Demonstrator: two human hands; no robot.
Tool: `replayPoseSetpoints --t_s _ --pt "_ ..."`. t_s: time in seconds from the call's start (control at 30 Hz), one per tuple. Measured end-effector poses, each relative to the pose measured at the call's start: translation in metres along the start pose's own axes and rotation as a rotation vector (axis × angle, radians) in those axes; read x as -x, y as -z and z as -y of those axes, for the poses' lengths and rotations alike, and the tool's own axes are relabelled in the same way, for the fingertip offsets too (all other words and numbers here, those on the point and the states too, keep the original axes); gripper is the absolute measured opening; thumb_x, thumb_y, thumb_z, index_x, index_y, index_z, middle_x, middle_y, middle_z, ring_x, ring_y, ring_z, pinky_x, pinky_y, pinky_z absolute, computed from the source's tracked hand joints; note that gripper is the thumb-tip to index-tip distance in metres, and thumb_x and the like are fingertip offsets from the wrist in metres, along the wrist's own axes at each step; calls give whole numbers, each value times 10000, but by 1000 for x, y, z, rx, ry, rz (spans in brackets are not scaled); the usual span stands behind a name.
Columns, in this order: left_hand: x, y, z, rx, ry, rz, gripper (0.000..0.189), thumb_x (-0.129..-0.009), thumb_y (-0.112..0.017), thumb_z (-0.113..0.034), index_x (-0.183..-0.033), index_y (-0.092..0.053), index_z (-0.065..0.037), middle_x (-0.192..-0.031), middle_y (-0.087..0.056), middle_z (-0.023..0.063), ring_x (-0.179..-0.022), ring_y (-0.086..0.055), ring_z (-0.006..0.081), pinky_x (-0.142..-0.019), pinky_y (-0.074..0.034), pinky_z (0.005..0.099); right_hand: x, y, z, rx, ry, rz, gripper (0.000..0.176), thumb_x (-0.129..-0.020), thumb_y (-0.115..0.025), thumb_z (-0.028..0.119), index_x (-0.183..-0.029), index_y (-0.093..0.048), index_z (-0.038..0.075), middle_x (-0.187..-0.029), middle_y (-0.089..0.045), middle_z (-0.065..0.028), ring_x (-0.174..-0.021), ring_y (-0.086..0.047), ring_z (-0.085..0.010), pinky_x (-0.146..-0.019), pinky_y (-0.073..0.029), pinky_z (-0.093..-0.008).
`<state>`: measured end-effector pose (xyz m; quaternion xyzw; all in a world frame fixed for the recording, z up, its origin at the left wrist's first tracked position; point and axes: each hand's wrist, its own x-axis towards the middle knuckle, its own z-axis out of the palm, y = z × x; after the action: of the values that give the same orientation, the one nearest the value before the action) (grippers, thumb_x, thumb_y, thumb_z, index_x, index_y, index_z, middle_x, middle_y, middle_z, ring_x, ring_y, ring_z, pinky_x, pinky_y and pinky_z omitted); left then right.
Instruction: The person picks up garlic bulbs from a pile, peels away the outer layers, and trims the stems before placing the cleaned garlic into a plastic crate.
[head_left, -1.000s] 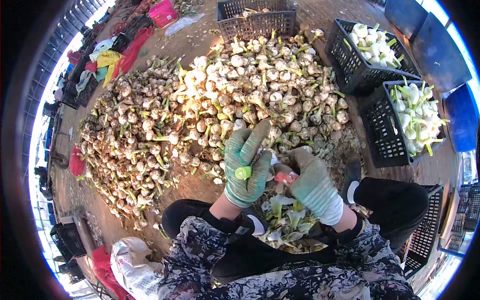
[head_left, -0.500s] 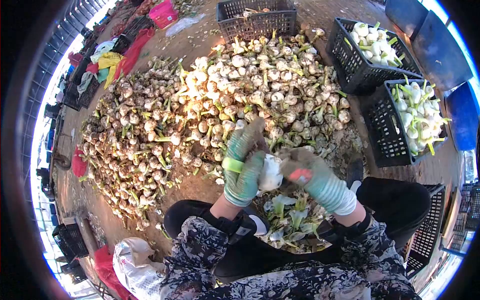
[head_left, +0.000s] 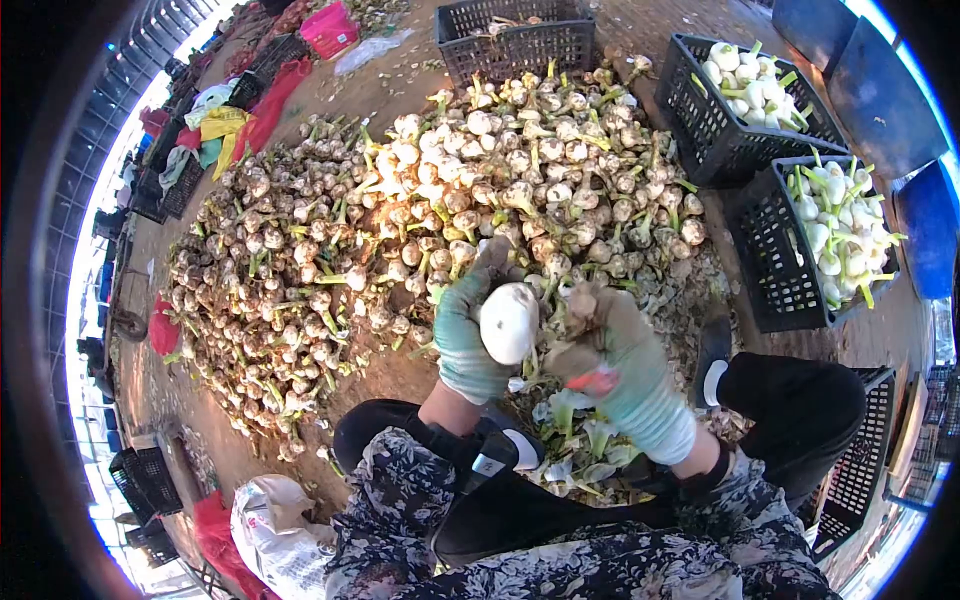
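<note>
We are cupping a white bulb [head_left: 509,324] at the centre of the frame, its root end facing us.
Our left hand [head_left: 462,345] is grasping it from the side, probably to steady it while leaving its near face exposed; our right hand [head_left: 640,375], blurred, is curling its fingers around a red item [head_left: 594,381] just beside it, perhaps for ready reach. Leafy scraps [head_left: 600,438] are lying below; a bulb heap [head_left: 530,150] is spreading above, and filled crates [head_left: 775,285] are standing upper right.
</note>
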<state>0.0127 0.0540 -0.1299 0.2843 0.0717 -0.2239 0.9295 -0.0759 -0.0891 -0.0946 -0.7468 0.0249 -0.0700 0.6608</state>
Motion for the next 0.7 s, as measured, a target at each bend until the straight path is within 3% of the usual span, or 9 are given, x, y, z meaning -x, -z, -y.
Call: replayPoseSetpoints --t_s 0.03,0.17,0.2,0.4,0.47,0.5,0.53,0.63,0.7 --pt "-5 3 4 36 -12 -183 359 -802 -433 -134 -1130 -502 -5 -980 -580 86 -833 -560 200 -757 -481 324 2 -17 7 -329 -112 -44 246 -737 -564 -21 -971 -489 1 -897 -556 -83 -811 -549 -155 -703 -468 -249" --pt "-1 6 3 21 41 -105 367 -774 -428 -123 -1108 -523 -3 -926 -590 88 -840 -573 203 -754 -484 322 -18 -14 -16 -133 101 -97 244 -700 -521 -104 -919 -524 5 -859 -577 -93 -754 -550 -133 -639 -471 -221" --pt "2 8 0 21 43 -110 367 -774 -428 -123 -1108 -523 -3 -926 -590 88 -840 -573 203 -754 -484 322 -31 7 -39 -138 -176 -169 262 -706 -528 -107 -947 -525 -4 -875 -585 -92 -757 -560 -128 -640 -473 -216" --pt "-1 -14 3 -94 -45 -215 306 -812 -472 -151 -1083 -550 -33 -809 -575 54 -717 -558 167 -667 -482 285 -22 18 -42 -479 -386 41 337 -719 -615 -19 -1040 -514 7 -935 -581 -93 -806 -560 -145 -724 -465 -234" --pt "3 -17 9 -288 -41 -68 393 -858 -511 -291 -1151 -498 -29 -899 -566 46 -792 -550 151 -734 -462 268 -18 -6 -9 -262 48 30 423 -731 -638 53 -1126 -489 15 -1053 -552 -111 -945 -533 -170 -840 -425 -267" --pt "-2 -8 18 -398 -145 -52 441 -853 -524 -279 -1209 -436 -36 -967 -552 57 -853 -537 154 -780 -443 271 -22 0 1 295 93 187 473 -750 -642 112 -1176 -460 17 -1151 -504 -125 -1063 -483 -200 -926 -368 -282" --pt "-6 -1 25 -508 -250 -33 504 -848 -537 -268 -1268 -374 -43 -1035 -539 69 -915 -524 157 -826 -425 274 -24 0 -11 296 94 181 473 -750 -642 112 -1176 -460 17 -1151 -504 -125 -1063 -483 -200 -926 -368 -282" --pt "9 -18 11 -253 -145 190 658 -812 -587 -194 -1339 -226 -36 -1224 -415 79 -1058 -443 156 -907 -364 283 -30 2 -41 -999 -461 48 484 -799 -610 187 -1204 -403 23 -1118 -519 -95 -990 -537 -212 -809 -476 -344" --pt "8 -13 9 -484 -24 151 619 -839 -557 -185 -1339 -225 -34 -1217 -414 64 -1027 -470 162 -908 -365 282 -24 3 -42 -1201 -422 14 470 -807 -598 169 -1201 -391 18 -1069 -535 -85 -931 -563 -200 -749 -513 -350"
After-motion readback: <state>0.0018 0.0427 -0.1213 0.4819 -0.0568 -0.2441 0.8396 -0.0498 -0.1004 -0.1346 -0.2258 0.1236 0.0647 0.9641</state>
